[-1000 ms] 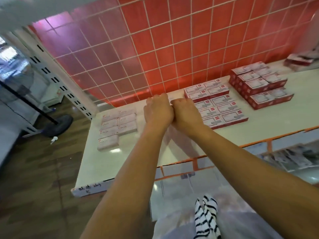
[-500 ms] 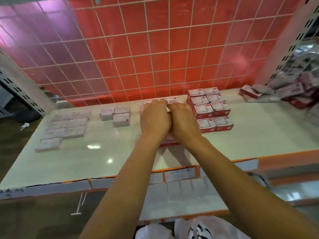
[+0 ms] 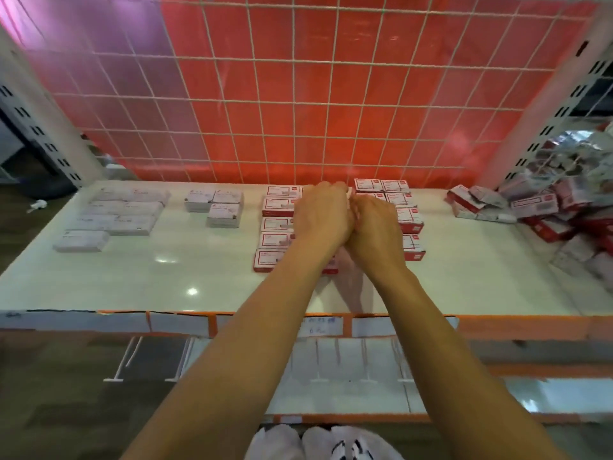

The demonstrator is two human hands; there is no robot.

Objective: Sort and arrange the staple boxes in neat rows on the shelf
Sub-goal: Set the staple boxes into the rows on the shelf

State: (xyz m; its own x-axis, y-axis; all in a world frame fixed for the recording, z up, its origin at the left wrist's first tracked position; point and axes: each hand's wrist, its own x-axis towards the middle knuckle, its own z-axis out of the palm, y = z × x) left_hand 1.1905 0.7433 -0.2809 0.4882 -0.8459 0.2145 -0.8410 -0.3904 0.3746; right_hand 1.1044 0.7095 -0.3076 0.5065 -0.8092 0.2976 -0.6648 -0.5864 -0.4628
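Red-and-white staple boxes (image 3: 277, 224) lie in a column on the white shelf (image 3: 185, 273), with a taller stack of the same boxes (image 3: 394, 188) just to the right. My left hand (image 3: 320, 215) and my right hand (image 3: 374, 227) are pressed side by side above these boxes, fingers curled downward. A small white edge shows between the knuckles; whatever the fingers hold is hidden. Pale grey-white boxes (image 3: 119, 214) sit in rows at the far left, and a small stack of them (image 3: 225, 210) lies nearer the middle.
A loose heap of red-and-white boxes (image 3: 530, 207) fills the shelf's right end. A white wire grid (image 3: 298, 104) over a red panel closes the back. Perforated uprights (image 3: 550, 121) flank the shelf. An orange-edged lower shelf (image 3: 331, 376) sits below.
The view swung right and levelled, bringing the loose heap on the right into sight. Both hands stayed pressed together over the red-and-white boxes.
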